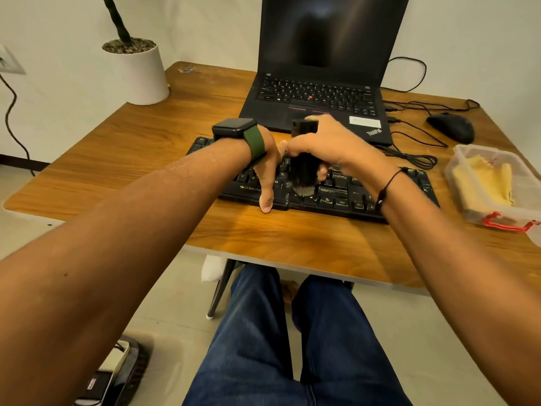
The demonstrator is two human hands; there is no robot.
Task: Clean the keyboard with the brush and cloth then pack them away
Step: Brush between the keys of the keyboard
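A black keyboard [336, 194] lies across the wooden desk in front of me. My right hand [330, 145] grips a black brush [304, 168] upright, its bristles down on the keys near the keyboard's middle. My left hand [268, 171] rests on the keyboard just left of the brush, thumb hooked over the front edge; its fingers are hidden behind the wrist. A yellow cloth [491, 180] lies inside a clear plastic box [462, 186] at the right.
An open black laptop [319, 92] stands behind the keyboard. A black mouse [452, 127] and loose cables lie at the back right. A white plant pot [137, 71] stands at the back left corner. My legs are under the desk's near edge.
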